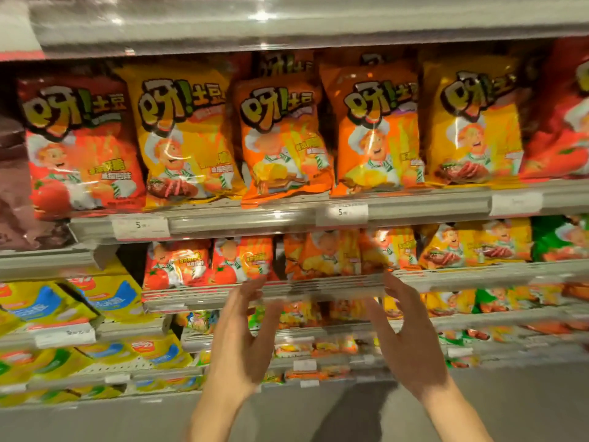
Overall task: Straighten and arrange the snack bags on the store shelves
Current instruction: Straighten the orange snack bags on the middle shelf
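the snack bags stand upright in rows on the store shelves, their long axis running top to bottom and their printed fronts turned out toward the aisle. on the upper shelf (287, 215), well above the fingertips, a red bag (79, 148) stands at the left, then a yellow bag (185, 138), then an orange bag (280, 141) that leans a little with its bottom edge hanging over the shelf lip, then a second orange bag (376, 132) and another yellow bag (475, 129). white price tags (342, 213) sit on the shelf's front rail.

just beyond the fingertips is the next shelf down (318, 287), where smaller bags stand side by side: two red small bags (207, 264) above the left fingers, orange small bags (338, 256) between the two sets of fingers, and yellow ones and a green one further right. only their lower halves show under the rail above.

the left hand (245, 339) and the right hand (411, 342) are raised palm facing palm, apart from each other, fingers relaxed and loosely spread, grasping nothing. the fingertips reach up to the front edge of that shelf; the picture is blurred, so i cannot tell whether they touch it.

below the hands, lower shelves hold more small packets, too smeared to make out. off to the left of the left fingers, yellow and blue packs (63, 304) lie tilted on another shelf unit.
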The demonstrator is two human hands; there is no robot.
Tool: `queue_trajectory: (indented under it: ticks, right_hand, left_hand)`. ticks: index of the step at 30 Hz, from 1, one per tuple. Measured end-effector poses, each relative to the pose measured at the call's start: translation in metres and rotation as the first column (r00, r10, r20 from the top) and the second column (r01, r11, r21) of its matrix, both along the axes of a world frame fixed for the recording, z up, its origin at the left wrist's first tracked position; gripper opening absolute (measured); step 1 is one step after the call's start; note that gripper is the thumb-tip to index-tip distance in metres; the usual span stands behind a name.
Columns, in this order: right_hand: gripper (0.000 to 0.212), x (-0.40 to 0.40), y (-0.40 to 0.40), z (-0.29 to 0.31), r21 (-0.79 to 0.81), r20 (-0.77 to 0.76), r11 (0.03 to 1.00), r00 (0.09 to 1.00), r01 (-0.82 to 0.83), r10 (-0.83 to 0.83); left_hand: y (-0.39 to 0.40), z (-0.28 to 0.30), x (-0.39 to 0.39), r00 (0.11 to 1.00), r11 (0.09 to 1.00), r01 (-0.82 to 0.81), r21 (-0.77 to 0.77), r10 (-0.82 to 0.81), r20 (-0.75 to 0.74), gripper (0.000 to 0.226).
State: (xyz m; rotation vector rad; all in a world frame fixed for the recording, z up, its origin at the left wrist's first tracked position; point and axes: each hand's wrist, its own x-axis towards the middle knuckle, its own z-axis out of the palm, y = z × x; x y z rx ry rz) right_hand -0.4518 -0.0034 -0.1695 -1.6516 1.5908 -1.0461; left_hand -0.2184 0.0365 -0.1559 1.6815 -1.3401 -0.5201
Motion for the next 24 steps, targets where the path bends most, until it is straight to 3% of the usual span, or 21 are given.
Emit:
queue_trajectory:
  ticks: [3,9,12,14,15,17,20,23,24]
  right_hand:
    - [0.061,-0.034,-0.014,0.006,-0.028,-0.067,0.999,0.998,-0.021,0.019]
    - [0.061,-0.078,-0.045,0.015,-0.117,-0.243,0.992,0.970,-0.058,0.028]
    - [0.055,-0.081,-0.058,0.024,-0.224,-0.300,0.972,0.954,-0.067,-0.003]
    - [0.051,-0.078,-0.067,0.029,-0.320,-0.353,0.942,0.935,-0.103,-0.018]
    - [0.050,-0.075,-0.071,0.031,-0.361,-0.377,0.924,0.926,-0.123,-0.024]
    - [0.047,-0.064,-0.079,0.039,-0.423,-0.433,0.892,0.901,-0.161,-0.043]
    - [0.044,-0.045,-0.090,0.047,-0.505,-0.558,0.819,0.826,-0.270,-0.072]
    - [0.046,-0.031,-0.101,0.046,-0.508,-0.667,0.780,0.740,-0.366,-0.087]
    - [0.046,-0.028,-0.103,0.045,-0.511,-0.681,0.770,0.726,-0.382,-0.093]
  left_hand:
    - [-0.011,0.005,-0.034,0.996,1.000,0.009,-0.011,-0.008,0.088,0.039]
    - [-0.035,0.027,-0.082,0.999,0.997,-0.019,0.071,0.016,0.045,0.044]
    - [-0.052,0.029,-0.085,0.998,0.997,-0.050,0.058,0.052,-0.044,0.027]
    - [-0.066,0.029,-0.084,0.974,0.998,-0.020,0.061,0.033,-0.224,0.015]
    - [-0.075,0.029,-0.085,0.929,0.998,0.013,0.058,0.010,-0.370,0.018]
    - [-0.092,0.030,-0.084,0.858,0.998,0.036,0.053,-0.004,-0.513,0.029]
    - [-0.109,0.033,-0.082,0.860,0.994,0.069,0.084,-0.017,-0.511,0.047]
    - [-0.117,0.038,-0.075,0.816,0.992,0.096,0.080,-0.032,-0.577,0.050]
    - [-0.118,0.039,-0.072,0.842,0.991,0.105,0.082,-0.045,-0.538,0.050]
